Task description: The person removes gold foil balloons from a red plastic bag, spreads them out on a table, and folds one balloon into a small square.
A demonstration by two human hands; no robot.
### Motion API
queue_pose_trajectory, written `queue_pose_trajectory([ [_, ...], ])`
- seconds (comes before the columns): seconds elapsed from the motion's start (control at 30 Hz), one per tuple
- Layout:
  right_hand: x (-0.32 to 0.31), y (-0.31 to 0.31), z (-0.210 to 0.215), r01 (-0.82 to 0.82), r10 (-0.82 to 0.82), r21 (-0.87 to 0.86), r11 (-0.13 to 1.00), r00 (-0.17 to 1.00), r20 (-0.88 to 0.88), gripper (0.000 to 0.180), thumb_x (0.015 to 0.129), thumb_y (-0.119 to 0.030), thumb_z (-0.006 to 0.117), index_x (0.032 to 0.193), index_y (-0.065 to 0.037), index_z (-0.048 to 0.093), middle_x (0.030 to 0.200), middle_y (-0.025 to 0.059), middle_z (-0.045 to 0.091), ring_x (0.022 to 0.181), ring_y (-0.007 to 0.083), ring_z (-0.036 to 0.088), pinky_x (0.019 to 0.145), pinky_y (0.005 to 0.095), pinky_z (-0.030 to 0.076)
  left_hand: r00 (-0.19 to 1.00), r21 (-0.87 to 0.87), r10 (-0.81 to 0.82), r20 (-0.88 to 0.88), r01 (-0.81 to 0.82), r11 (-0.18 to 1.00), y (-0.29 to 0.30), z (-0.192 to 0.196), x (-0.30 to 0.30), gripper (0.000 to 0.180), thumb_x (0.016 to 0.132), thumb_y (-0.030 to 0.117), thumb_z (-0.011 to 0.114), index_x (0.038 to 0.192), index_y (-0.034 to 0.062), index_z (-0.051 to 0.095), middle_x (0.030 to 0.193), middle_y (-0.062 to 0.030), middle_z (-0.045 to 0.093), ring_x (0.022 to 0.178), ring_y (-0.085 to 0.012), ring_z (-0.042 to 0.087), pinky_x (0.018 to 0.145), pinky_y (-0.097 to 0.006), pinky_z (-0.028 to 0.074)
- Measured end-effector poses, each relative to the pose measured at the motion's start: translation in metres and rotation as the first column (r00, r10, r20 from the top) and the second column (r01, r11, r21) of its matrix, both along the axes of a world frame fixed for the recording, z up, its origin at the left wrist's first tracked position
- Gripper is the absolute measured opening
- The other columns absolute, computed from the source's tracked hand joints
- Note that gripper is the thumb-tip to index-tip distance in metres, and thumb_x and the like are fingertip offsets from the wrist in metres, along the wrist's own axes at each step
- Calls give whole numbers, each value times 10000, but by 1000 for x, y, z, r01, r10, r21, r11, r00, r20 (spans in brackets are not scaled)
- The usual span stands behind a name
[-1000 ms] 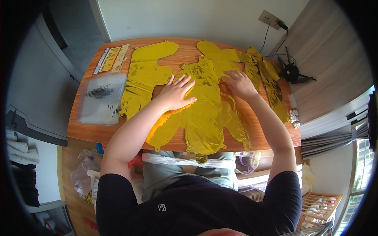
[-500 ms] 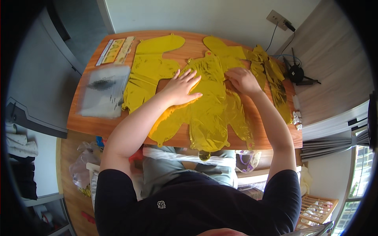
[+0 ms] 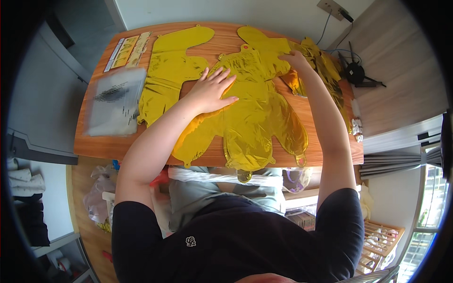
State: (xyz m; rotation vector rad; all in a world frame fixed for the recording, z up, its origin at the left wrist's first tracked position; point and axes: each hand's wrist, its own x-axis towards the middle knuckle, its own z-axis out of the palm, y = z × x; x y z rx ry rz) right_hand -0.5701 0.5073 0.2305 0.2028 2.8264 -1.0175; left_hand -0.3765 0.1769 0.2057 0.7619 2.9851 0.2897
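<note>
Flat gold foil balloons lie spread on the wooden table (image 3: 113, 144). My left hand (image 3: 212, 94) rests with fingers spread on the left side of the middle foil balloon (image 3: 250, 122), whose lower tab hangs over the near edge. My right hand (image 3: 296, 60) reaches to the far right, its fingers pinched at the edge of a far foil balloon (image 3: 264, 42). Its fingertips are partly hidden. Beside that wrist, a shiny foil fold (image 3: 295, 84) stands out. Another foil balloon (image 3: 163, 70) lies left of the middle one.
Clear plastic sheets (image 3: 115, 104) and printed cards (image 3: 127, 52) lie at the table's left. Crumpled gold foil (image 3: 325, 61) lies along the right side, near a black device with antennas (image 3: 356, 73). Small white items (image 3: 357, 131) sit at the right edge.
My right hand has moved farther away, from beside the middle balloon to the far balloon's edge. The middle balloon's right lobe looks flatter and more spread. My left hand stays on the foil.
</note>
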Motion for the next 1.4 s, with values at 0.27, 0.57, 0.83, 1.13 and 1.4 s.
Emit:
queue_pose_trajectory([
  [0.27, -11, -2, 6, -24, 26, 21, 999, 997, -71, 958, 784, -397, 901, 1534, 1, 458, 1327, 191, 654, 1093, 257, 672, 819, 393, 563, 1000, -10, 21, 8, -20, 1000, -2, 6, 0, 835, 1028, 667, 458, 1662, 157, 272, 1735, -137, 208, 1617, -278, 145, 1315, -529, 44],
  [0.57, 7, -15, 10, 9, -14, -51, 999, 995, -102, 865, 781, -351, 911, 1469, -8, 515, 1289, 178, 665, 1136, 281, 658, 948, 417, 540, 1000, 15, -4, -8, 4, 1000, 1, 2, -1, 857, 1029, 689, 424, 1655, 122, 276, 1723, -170, 228, 1614, -312, 153, 1304, -565, 38],
  [0.83, 8, -23, 11, -4, -5, -75, 997, 993, -118, 749, 822, -216, 840, 1471, -54, 505, 1370, 178, 620, 1240, 310, 614, 1011, 458, 505, 1000, 1, 2, 1, -2, 1000, -1, -2, -1, 857, 1028, 686, 437, 1657, 128, 275, 1724, -168, 225, 1615, -307, 150, 1302, -569, 33],
  [1.13, 24, -35, 42, 137, -150, -678, 722, 988, 40, 695, 918, -109, 726, 1544, -87, 424, 1352, 113, 601, 1200, 232, 598, 954, 473, 480, 1000, 38, -15, -25, 16, 999, 4, -4, -6, 853, 1022, 668, 466, 1643, 105, 305, 1710, -178, 260, 1606, -317, 185, 1299, -575, 48],
  [1.4, 93, -110, 28, -222, 281, -785, 579, 958, -64, 697, 1049, -158, 568, 1665, -108, 246, 1659, 180, 360, 1394, 298, 542, 1021, 388, 471, 999, 40, -11, -46, 13, 999, 0, -6, -4, 861, 1018, 679, 458, 1643, 105, 308, 1703, -185, 274, 1604, -324, 190, 1301, -567, 43],
])
